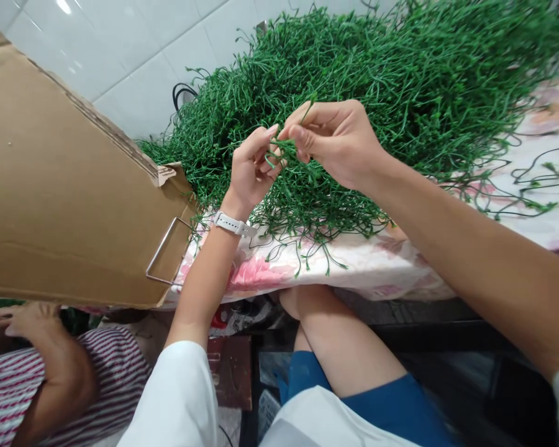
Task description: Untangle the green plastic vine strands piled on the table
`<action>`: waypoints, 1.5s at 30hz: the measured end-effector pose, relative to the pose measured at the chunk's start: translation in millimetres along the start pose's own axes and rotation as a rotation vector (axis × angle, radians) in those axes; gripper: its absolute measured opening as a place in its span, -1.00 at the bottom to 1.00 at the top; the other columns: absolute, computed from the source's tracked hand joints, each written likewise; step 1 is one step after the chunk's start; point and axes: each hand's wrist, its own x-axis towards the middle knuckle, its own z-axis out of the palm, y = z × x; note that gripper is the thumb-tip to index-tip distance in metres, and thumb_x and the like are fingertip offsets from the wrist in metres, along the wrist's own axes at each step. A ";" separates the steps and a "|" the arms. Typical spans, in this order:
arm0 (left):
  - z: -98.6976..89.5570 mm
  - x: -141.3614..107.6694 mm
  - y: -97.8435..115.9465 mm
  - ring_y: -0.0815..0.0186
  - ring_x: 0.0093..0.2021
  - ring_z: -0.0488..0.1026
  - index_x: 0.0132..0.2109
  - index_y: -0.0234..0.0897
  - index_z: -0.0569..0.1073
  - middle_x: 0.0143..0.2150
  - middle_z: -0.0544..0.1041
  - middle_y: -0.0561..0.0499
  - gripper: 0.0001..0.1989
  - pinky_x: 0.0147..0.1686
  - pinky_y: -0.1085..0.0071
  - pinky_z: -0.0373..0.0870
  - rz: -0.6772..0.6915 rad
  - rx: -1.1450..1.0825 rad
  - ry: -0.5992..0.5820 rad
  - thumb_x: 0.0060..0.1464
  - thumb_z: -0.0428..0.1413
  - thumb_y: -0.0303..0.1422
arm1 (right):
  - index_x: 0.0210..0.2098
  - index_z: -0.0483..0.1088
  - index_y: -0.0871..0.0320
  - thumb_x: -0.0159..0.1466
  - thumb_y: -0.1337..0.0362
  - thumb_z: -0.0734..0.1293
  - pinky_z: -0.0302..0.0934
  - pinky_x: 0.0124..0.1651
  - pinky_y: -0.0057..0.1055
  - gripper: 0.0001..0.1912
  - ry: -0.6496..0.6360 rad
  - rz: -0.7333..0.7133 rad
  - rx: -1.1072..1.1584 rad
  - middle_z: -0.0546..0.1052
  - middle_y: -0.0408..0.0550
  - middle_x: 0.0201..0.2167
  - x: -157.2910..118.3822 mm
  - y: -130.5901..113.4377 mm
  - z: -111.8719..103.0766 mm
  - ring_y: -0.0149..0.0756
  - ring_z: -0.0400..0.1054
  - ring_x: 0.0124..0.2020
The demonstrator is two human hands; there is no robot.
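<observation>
A large heap of thin green stems with small budded tips covers much of the table in the head view. In front of it, my left hand, with a white band on the wrist, is closed on a small bunch of green stems. My right hand meets it from the right, thumb and forefinger pinched on a green stem whose tip pokes up above the fingers. The two hands' fingertips nearly touch. Parts of the stems are hidden behind the fingers.
A floral cloth covers the table, with loose stems at its right. At left stands a large cardboard box, a metal wire frame by its corner. Below it, a person in a striped top sits. White tiles line the wall.
</observation>
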 end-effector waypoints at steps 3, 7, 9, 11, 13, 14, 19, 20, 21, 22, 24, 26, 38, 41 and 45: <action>3.4 -3.9 0.7 0.57 -0.70 0.05 -0.48 -0.24 0.13 -0.61 0.05 0.19 -0.58 -0.62 0.56 0.13 -0.043 0.014 -0.063 0.40 -0.02 -0.47 | -0.39 0.54 0.09 0.11 -0.08 0.61 0.12 -0.49 -0.42 -0.60 0.039 0.107 0.155 0.49 -0.13 -0.38 0.8 2.6 -1.4 -0.46 0.20 -0.51; 5.4 -5.4 -3.0 0.59 -0.72 -0.05 -0.55 -0.25 0.05 -0.67 0.00 0.21 -0.53 -0.65 0.55 0.08 -0.081 0.088 -0.208 0.31 0.00 -0.59 | -0.45 0.35 0.08 0.23 -0.01 0.53 0.14 -0.52 -0.44 -0.60 0.058 0.228 0.244 0.43 -0.16 -0.43 1.0 9.3 -1.4 -0.42 0.23 -0.51; 4.2 -4.7 -5.8 0.62 -0.73 -0.10 -0.59 -0.26 0.03 -0.68 0.00 0.21 -0.53 -0.68 0.58 0.00 -0.085 0.138 -0.275 0.21 0.00 -0.67 | -0.45 0.30 0.07 0.27 0.04 0.49 0.07 -0.58 -0.44 -0.63 0.035 0.268 0.205 0.37 -0.17 -0.49 0.9 11.8 -1.9 -0.40 0.17 -0.56; 2.3 -4.6 -7.4 0.65 -0.74 -0.12 -0.62 -0.28 -0.02 -0.68 -0.02 0.22 -0.51 -0.68 0.63 -0.09 -0.093 0.160 -0.316 0.12 -0.01 -0.73 | -0.45 0.27 0.06 0.27 0.09 0.48 -0.05 -0.63 -0.45 -0.65 -0.006 0.302 0.165 0.30 -0.20 -0.54 0.8 11.6 -3.4 -0.43 0.05 -0.62; 0.4 -5.9 -6.9 0.66 -0.75 -0.11 -0.63 -0.27 -0.06 -0.67 -0.06 0.22 -0.50 -0.68 0.65 -0.10 -0.121 0.151 -0.344 0.06 0.00 -0.75 | -0.46 0.24 0.06 0.27 0.10 0.47 -0.14 -0.63 -0.46 -0.64 -0.045 0.332 0.185 0.20 -0.24 -0.59 0.8 8.0 -5.8 -0.46 -0.07 -0.64; -0.5 -6.8 -5.9 0.65 -0.76 -0.09 -0.64 -0.27 -0.07 -0.67 -0.07 0.22 -0.50 -0.68 0.64 -0.07 -0.135 0.137 -0.362 0.03 0.00 -0.75 | -0.46 0.23 0.06 0.28 0.09 0.46 -0.16 -0.62 -0.47 -0.63 -0.049 0.341 0.203 0.14 -0.26 -0.60 1.1 5.1 -7.2 -0.47 -0.11 -0.64; -2.2 -10.2 2.0 0.57 -0.76 -0.05 -0.66 -0.25 -0.06 -0.71 -0.10 0.18 -0.54 -0.71 0.60 0.01 -0.113 0.041 -0.381 0.02 -0.07 -0.71 | -0.44 0.29 0.05 0.33 0.07 0.42 -0.12 -0.56 -0.40 -0.67 0.079 0.323 0.252 0.07 -0.28 -0.62 7.2 -8.0 -18.1 -0.44 -0.21 -0.63; -2.0 -10.2 3.3 0.57 -0.76 -0.05 -0.65 -0.25 -0.05 -0.70 -0.10 0.18 -0.54 -0.71 0.61 0.02 -0.107 0.028 -0.348 0.08 -0.07 -0.69 | -0.42 0.35 0.06 0.34 0.07 0.42 -0.13 -0.55 -0.39 -0.70 0.104 0.317 0.253 0.11 -0.27 -0.60 9.5 -6.8 -21.3 -0.45 -0.22 -0.62; -1.6 -10.1 4.3 0.58 -0.75 -0.05 -0.63 -0.25 -0.04 -0.69 -0.10 0.18 -0.53 -0.71 0.61 0.02 -0.104 0.020 -0.302 0.14 -0.07 -0.67 | -0.38 0.41 0.06 0.35 0.07 0.42 -0.14 -0.54 -0.39 -0.74 0.123 0.310 0.239 0.16 -0.26 -0.58 11.8 -3.4 -24.7 -0.47 -0.21 -0.61; -1.2 -9.8 5.1 0.58 -0.75 -0.04 -0.62 -0.25 -0.02 -0.68 -0.09 0.19 -0.52 -0.70 0.61 0.04 -0.103 0.017 -0.246 0.21 -0.06 -0.64 | -0.33 0.46 0.07 0.35 0.06 0.43 -0.15 -0.53 -0.39 -0.76 0.136 0.302 0.204 0.21 -0.24 -0.55 14.1 2.1 -28.2 -0.47 -0.18 -0.60; -0.4 -9.1 5.9 0.59 -0.75 -0.03 -0.58 -0.25 0.00 -0.66 -0.08 0.20 -0.50 -0.68 0.62 0.07 -0.108 0.026 -0.138 0.31 -0.02 -0.55 | -0.25 0.52 0.07 0.29 0.04 0.49 -0.09 -0.52 -0.37 -0.76 0.165 0.243 0.062 0.30 -0.21 -0.51 17.4 17.8 -35.0 -0.45 -0.08 -0.57; -0.5 -8.4 6.0 0.60 -0.74 -0.03 -0.55 -0.25 0.01 -0.65 -0.08 0.21 -0.50 -0.66 0.61 0.09 -0.102 0.027 -0.085 0.35 0.01 -0.50 | -0.20 0.53 0.05 0.19 0.09 0.58 0.04 -0.46 -0.37 -0.72 0.197 0.120 -0.122 0.36 -0.17 -0.46 18.1 34.3 -39.4 -0.41 0.04 -0.51; -4.9 1.1 -2.9 0.53 -0.72 0.02 -0.59 -0.23 0.06 -0.69 -0.01 0.18 -0.43 -0.64 0.52 0.12 -0.094 0.022 -0.069 0.43 -0.01 -0.28 | -0.24 0.57 -0.04 0.17 0.20 0.56 0.27 -0.27 -0.27 -0.82 0.098 -0.100 -0.457 0.45 -0.03 -0.13 -0.4 4.4 -11.5 -0.23 0.30 -0.26; -3.8 1.6 -3.8 0.50 -0.71 -0.04 -0.62 -0.21 0.03 -0.70 -0.04 0.17 -0.41 -0.66 0.48 0.08 -0.073 0.021 -0.135 0.43 -0.04 -0.32 | -0.32 0.58 0.02 0.18 0.15 0.57 0.18 -0.30 -0.28 -0.85 0.091 -0.098 -0.407 0.47 -0.06 -0.20 0.9 2.0 -8.2 -0.35 0.22 -0.40; -4.2 2.2 -6.2 0.52 -0.73 -0.02 -0.62 -0.22 0.05 -0.69 -0.05 0.18 -0.39 -0.66 0.50 0.08 -0.075 0.053 -0.152 0.41 0.03 -0.23 | -0.33 0.57 0.03 0.16 0.00 0.57 0.05 -0.40 -0.30 -0.73 0.118 -0.054 -0.219 0.44 -0.14 -0.43 3.6 4.5 -5.3 -0.38 0.14 -0.49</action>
